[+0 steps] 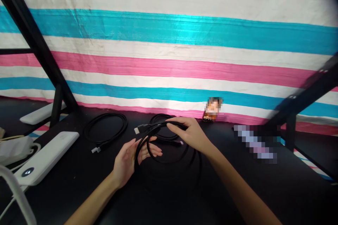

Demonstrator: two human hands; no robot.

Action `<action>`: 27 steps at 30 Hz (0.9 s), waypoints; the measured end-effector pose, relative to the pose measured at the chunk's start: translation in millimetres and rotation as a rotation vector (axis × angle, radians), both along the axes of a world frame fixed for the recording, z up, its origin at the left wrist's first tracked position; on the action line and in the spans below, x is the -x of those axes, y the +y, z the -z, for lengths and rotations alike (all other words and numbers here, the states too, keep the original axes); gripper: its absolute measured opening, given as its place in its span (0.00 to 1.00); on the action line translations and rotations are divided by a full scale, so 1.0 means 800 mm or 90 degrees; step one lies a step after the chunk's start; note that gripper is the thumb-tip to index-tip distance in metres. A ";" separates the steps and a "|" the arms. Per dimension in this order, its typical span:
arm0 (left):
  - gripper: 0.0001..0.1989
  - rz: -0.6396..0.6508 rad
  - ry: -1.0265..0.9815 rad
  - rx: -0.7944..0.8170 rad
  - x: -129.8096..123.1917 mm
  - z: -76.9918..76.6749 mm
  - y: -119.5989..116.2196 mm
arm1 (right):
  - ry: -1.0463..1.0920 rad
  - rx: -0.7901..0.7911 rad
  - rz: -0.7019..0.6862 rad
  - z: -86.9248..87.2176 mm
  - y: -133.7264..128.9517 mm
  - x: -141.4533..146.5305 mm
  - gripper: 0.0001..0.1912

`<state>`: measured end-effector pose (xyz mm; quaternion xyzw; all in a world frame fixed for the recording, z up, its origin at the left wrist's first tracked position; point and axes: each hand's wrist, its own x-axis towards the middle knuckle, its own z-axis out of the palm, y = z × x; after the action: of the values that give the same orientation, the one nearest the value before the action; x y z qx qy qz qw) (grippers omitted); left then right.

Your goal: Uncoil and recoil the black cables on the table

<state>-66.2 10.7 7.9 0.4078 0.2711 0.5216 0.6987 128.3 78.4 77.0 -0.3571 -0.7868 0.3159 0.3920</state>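
A black cable (161,125) hangs in loose loops between my two hands, above the dark tabletop. Its flat, pale-tipped plug (141,129), which looks like an HDMI plug, points left. My right hand (188,133) pinches the top of the loops between thumb and fingers. On the left side of the coil, my left hand (129,161) loosely holds the loops, palm up, thumb in front and fingers stretched behind them. Another coiled black cable (124,137) lies to the left, with a pale plug end (96,150). Behind my hands rests a further dark coil (158,116), partly hidden.
At left lie a white power bank (52,154), a second white slab-like device (39,113) and a white adapter (16,151) with cords. A phone-like object (211,110) leans at the back; a blurred item (256,144) lies right. Black frame legs (39,45) flank the striped sheet (171,49).
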 end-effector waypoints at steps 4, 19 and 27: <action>0.20 -0.055 0.106 -0.024 -0.005 0.007 -0.001 | 0.021 -0.002 0.038 0.007 0.003 0.003 0.11; 0.23 -0.082 0.264 0.019 0.001 0.022 -0.012 | -0.179 -0.032 -0.137 0.008 -0.027 0.016 0.19; 0.22 -0.048 0.265 -0.029 0.000 0.006 -0.015 | -0.188 0.079 -0.181 -0.007 -0.036 0.006 0.14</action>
<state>-66.4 -1.4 2.7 0.5115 0.4128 0.4582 0.5983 123.4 49.3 82.4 -0.3082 -0.8573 0.3601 0.2010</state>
